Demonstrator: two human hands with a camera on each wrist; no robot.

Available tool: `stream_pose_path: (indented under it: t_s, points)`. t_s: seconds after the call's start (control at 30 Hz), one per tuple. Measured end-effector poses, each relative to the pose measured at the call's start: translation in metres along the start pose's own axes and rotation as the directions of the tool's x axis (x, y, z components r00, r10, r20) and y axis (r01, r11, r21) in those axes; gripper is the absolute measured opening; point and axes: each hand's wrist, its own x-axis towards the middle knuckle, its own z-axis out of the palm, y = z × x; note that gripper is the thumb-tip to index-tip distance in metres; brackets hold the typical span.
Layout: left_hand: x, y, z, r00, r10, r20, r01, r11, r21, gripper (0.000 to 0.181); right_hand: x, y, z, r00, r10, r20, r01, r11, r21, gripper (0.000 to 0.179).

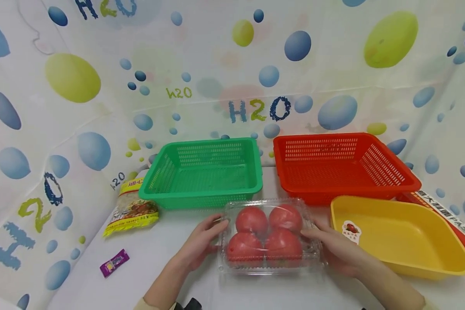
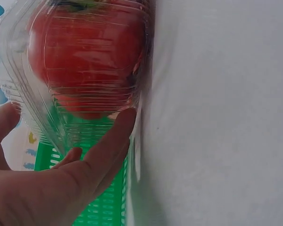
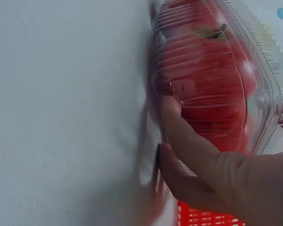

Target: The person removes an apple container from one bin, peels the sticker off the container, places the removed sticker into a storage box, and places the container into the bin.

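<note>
A clear plastic clamshell box (image 1: 271, 270) with several large red tomatoes (image 1: 252, 219) inside is in front of me on the white table. My left hand (image 1: 203, 241) holds its left side, the thumb by the rim and the fingertips (image 2: 127, 115) low against the ribbed wall. On the opposite side my right hand (image 1: 339, 249) grips the box, thumb over the lid's edge, with fingers (image 3: 172, 110) at the lower wall. Through the plastic, a green stem shows on a tomato (image 3: 203, 70) in the right wrist view.
Behind the box stand a green basket (image 1: 201, 200) and a red basket (image 1: 348, 189). A yellow tub (image 1: 410, 232) is at right, beside a red pasta package (image 1: 445, 211). Leftward lie a yellow food bag (image 1: 133, 206) and a small purple packet (image 1: 114, 263).
</note>
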Motion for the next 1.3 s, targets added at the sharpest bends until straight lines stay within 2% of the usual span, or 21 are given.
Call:
stream_pose_path:
  t_s: [0.13,0.33,0.53,0.7,0.83,1.07,1.17,1.3]
  points:
    - [-0.001,0.004,0.001,1.000,0.008,0.012,-0.008,1.000,-0.007,0.068,-0.004,-0.003,-0.006,0.999,-0.009,0.052,0.009,1.000,0.004,0.079]
    - [-0.012,0.015,0.001,0.999,0.001,0.036,-0.001,1.000,0.009,0.068,-0.013,-0.005,-0.010,0.994,0.017,0.109,-0.018,1.000,0.003,0.081]
    - [-0.022,0.030,-0.001,0.997,0.020,0.078,-0.021,1.000,0.014,0.065,-0.025,-0.015,-0.010,0.993,0.027,0.111,-0.024,0.999,-0.034,0.080]
    - [-0.029,0.045,-0.004,0.994,0.047,0.104,-0.049,0.999,0.017,0.064,-0.034,-0.027,-0.011,0.993,-0.026,0.113,0.036,0.995,-0.091,0.075]
    - [-0.033,0.059,-0.006,0.990,0.083,0.112,-0.087,0.996,0.033,0.062,-0.037,-0.041,-0.011,0.986,-0.090,0.140,0.104,0.990,-0.093,0.072]
    - [-0.025,0.081,-0.009,0.986,0.144,0.084,-0.150,0.987,0.062,0.057,-0.034,-0.066,-0.006,0.986,-0.152,0.064,0.157,0.984,-0.081,0.071]
    - [-0.018,0.084,-0.010,0.983,0.171,0.062,-0.175,0.982,0.063,0.054,-0.031,-0.075,-0.003,0.984,-0.175,0.041,0.177,0.981,-0.078,0.068]
    - [-0.012,0.085,-0.012,0.982,0.189,0.000,-0.188,0.980,0.065,0.053,-0.026,-0.088,0.001,0.978,-0.207,0.026,0.208,0.977,-0.040,0.055]
